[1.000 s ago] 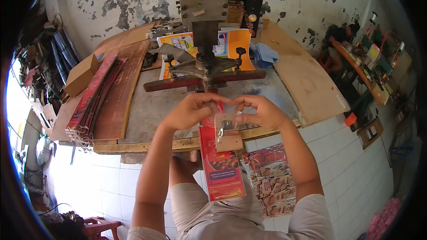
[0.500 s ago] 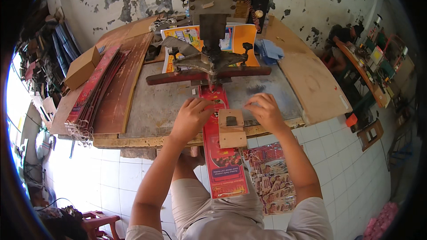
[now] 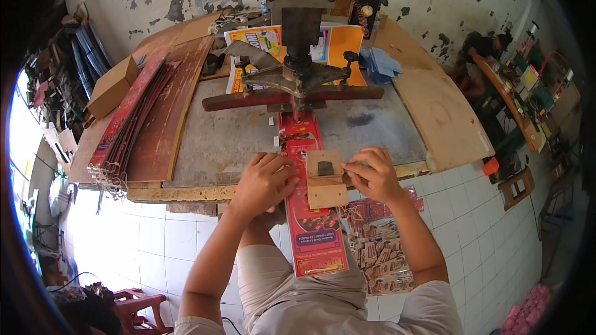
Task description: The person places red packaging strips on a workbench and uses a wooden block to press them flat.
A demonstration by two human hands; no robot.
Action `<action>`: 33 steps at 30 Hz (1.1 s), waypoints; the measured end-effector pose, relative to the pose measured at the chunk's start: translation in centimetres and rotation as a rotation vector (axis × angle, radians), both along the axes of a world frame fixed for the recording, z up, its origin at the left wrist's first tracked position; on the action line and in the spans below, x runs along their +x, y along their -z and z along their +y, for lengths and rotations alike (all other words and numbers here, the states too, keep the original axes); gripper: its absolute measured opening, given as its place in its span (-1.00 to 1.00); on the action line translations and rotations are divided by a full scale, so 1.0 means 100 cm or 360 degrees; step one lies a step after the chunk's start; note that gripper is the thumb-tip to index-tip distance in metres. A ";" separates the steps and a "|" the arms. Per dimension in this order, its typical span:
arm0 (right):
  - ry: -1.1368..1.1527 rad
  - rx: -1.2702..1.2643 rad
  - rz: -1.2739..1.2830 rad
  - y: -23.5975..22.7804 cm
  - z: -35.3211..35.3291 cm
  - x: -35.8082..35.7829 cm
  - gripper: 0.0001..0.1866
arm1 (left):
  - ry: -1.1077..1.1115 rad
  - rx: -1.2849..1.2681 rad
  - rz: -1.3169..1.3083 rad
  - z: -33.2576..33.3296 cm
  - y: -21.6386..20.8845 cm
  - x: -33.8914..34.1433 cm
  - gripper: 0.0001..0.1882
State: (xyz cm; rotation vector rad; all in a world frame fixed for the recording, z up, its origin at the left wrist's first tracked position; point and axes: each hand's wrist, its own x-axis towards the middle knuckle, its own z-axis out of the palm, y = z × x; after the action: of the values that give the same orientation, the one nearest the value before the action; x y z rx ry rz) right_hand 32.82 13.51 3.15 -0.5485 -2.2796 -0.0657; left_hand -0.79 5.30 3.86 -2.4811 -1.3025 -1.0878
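Observation:
A long red printed strip (image 3: 318, 242) runs from beneath the metal press (image 3: 299, 77) over the table's front edge towards my lap. On its right side sits a small two-piece wooden block (image 3: 326, 195) with a dark metal plate (image 3: 325, 168). My left hand (image 3: 266, 183) is at the strip's left edge, its fingers bent and closed; whatever they grip is hidden. At the block's right edge, my right hand (image 3: 374, 175) pinches thumb and fingers together; what lies between them is too small to make out.
A stack of red strips with strings (image 3: 130, 115) lies at left beside a cardboard box (image 3: 113, 87). Printed pieces (image 3: 382, 254) lie low at right of my legs. Blue cloth (image 3: 381, 65) sits behind. Another person (image 3: 481, 56) is at a far-right bench.
Both hands have come down towards me. The left went from above the strip to its left edge; the right went from open air to the wooden block's right edge.

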 end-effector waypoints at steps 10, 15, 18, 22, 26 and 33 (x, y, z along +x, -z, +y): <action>-0.0066 -0.0139 0.0108 0.011 0.005 -0.006 -0.68 | 0.0138 -0.0098 -0.0080 0.011 0.005 0.014 -0.66; -0.0043 -0.0107 0.0131 0.013 0.003 -0.006 -0.71 | 0.0125 -0.0077 -0.0108 0.010 0.007 0.017 -0.72; -0.0031 -0.0077 0.0138 0.012 0.001 -0.007 -0.72 | 0.0117 -0.0073 -0.0119 0.008 0.006 0.019 -0.73; -0.0033 -0.0065 0.0159 0.013 0.000 -0.009 -0.73 | 0.0117 -0.0076 -0.0183 0.008 0.010 0.018 -0.74; -0.0026 -0.0051 0.0165 0.013 -0.001 -0.010 -0.74 | 0.0111 -0.0061 -0.0188 0.007 0.010 0.019 -0.76; -0.0023 -0.0028 0.0153 0.012 -0.001 -0.011 -0.75 | 0.0081 -0.0036 -0.0216 0.005 0.012 0.021 -0.77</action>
State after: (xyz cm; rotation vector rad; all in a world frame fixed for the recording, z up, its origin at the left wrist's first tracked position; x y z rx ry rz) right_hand 31.76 13.42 1.96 -0.5326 -2.1920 -0.0117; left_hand 1.34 5.84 2.63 -2.5084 -1.2996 -1.2802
